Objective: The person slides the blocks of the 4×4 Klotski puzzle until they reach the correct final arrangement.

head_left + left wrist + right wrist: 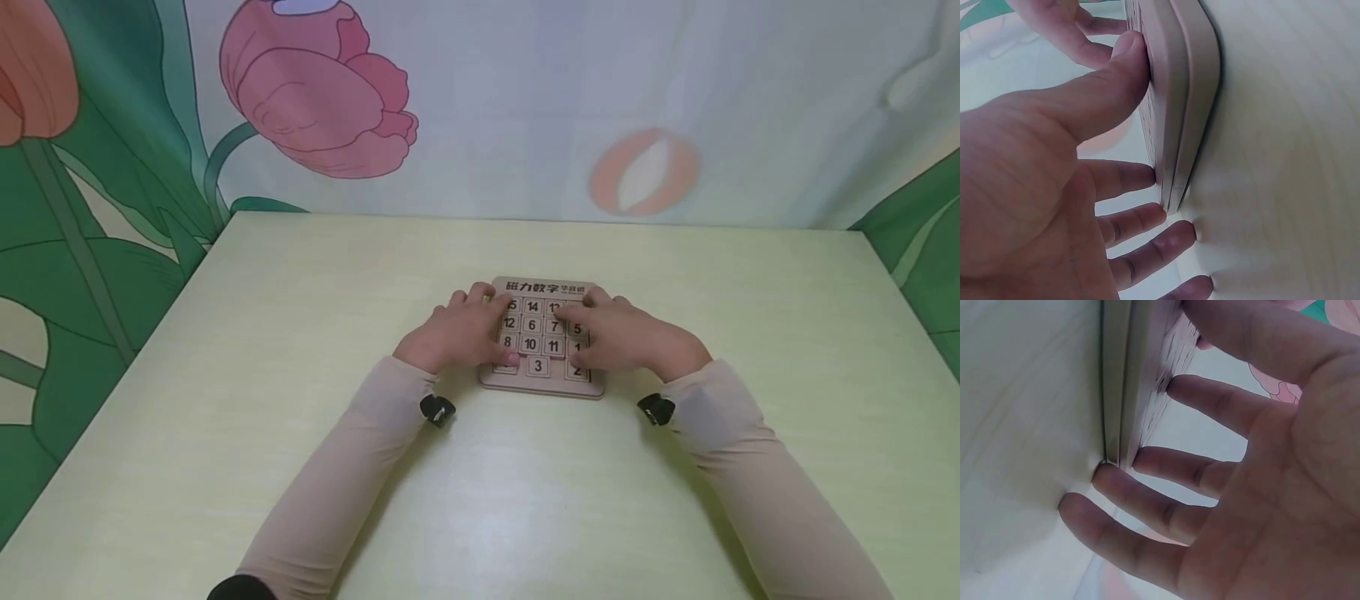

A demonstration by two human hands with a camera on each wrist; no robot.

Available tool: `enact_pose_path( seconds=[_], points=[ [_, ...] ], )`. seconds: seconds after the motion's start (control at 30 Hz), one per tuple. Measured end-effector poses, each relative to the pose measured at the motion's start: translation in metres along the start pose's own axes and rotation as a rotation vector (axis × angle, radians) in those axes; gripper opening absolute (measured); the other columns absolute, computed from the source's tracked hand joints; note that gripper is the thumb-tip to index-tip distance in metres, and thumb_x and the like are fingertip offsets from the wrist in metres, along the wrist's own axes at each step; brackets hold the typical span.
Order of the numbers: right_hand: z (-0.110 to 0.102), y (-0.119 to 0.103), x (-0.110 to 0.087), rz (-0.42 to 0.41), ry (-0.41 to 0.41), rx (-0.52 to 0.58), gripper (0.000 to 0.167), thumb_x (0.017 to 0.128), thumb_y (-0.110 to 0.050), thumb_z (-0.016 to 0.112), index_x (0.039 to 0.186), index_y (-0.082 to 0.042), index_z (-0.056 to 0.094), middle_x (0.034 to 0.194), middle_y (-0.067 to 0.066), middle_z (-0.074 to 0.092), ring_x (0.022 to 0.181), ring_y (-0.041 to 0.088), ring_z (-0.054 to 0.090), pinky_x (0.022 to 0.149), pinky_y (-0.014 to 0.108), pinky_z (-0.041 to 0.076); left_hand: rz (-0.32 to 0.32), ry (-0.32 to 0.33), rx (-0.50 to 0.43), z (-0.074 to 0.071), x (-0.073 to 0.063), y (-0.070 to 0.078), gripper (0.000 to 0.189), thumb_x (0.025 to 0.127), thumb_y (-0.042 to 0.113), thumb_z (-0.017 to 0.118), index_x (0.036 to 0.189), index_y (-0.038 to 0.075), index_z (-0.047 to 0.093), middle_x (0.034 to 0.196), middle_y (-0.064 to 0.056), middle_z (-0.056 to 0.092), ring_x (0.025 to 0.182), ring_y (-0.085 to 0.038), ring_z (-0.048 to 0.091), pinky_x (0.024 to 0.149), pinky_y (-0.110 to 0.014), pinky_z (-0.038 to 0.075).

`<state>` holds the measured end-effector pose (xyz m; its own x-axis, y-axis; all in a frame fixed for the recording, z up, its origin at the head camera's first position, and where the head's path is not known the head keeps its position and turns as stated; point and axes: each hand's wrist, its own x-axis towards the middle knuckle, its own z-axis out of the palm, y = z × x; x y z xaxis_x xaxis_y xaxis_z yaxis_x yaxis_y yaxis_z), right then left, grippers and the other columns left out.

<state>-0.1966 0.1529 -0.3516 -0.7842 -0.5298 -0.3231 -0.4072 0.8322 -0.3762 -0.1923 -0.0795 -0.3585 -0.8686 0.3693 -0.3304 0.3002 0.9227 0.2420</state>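
A wooden number slide puzzle (542, 385) lies flat on the table, with Chinese lettering along its top edge. Square number tiles (531, 325) fill most of its tray; gaps show in the bottom row beside the 3 tile (537, 366). My left hand (461, 332) is at the puzzle's left side, its thumb pressing the lower-left tile. In the left wrist view its fingers reach along the edge, some touching the table. From the right side, my right hand (630, 333) rests thumb and index finger on the tiles, covering part of the right columns. Its outer fingers (1119, 478) touch the table and puzzle edge.
The pale table (495, 500) extends around the puzzle on all sides. Behind it hangs a light cloth (510, 108) printed with a pink flower (322, 100) and green leaves. A small black device (437, 410) is on the left wrist, another (656, 409) on the right.
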Motion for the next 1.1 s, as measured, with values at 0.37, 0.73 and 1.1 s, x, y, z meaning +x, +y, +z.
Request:
enact_pose_path(
  seconds=[0.37, 0.73, 1.1],
  points=[
    [0.001, -0.003, -0.001, 0.003, 0.005, 0.003, 0.068, 0.093, -0.021, 0.074, 0.154, -0.012, 0.045, 0.142, 0.021, 0.038, 0.116, 0.039, 0.044, 0.096, 0.056, 0.043, -0.001, -0.008, -0.002, 0.001, 0.001, -0.001, 0.094, 0.089, 0.053, 0.071, 0.162, 0.015, 0.026, 0.161, -0.013, 0.024, 0.133, -0.036, 0.037, 0.105, -0.056, 0.039],
    [0.003, -0.008, 0.000, 0.028, 0.016, -0.021, 0.067, 0.096, -0.038, 0.069, 0.154, -0.012, 0.044, 0.143, 0.023, 0.036, 0.116, 0.042, 0.044, 0.095, 0.061, 0.045, 0.008, -0.007, -0.009, -0.001, -0.001, -0.001, 0.093, 0.090, 0.052, 0.071, 0.162, 0.015, 0.026, 0.160, -0.013, 0.024, 0.133, -0.036, 0.037, 0.105, -0.056, 0.039],
    [0.018, -0.024, 0.004, 0.110, 0.054, -0.129, 0.072, 0.094, -0.053, 0.067, 0.144, -0.007, 0.043, 0.130, 0.026, 0.037, 0.103, 0.042, 0.045, 0.071, 0.051, 0.051, 0.015, -0.011, -0.006, -0.001, 0.000, -0.004, 0.091, 0.091, 0.053, 0.070, 0.162, 0.017, 0.026, 0.160, -0.012, 0.024, 0.133, -0.036, 0.037, 0.105, -0.056, 0.039]
  ],
)
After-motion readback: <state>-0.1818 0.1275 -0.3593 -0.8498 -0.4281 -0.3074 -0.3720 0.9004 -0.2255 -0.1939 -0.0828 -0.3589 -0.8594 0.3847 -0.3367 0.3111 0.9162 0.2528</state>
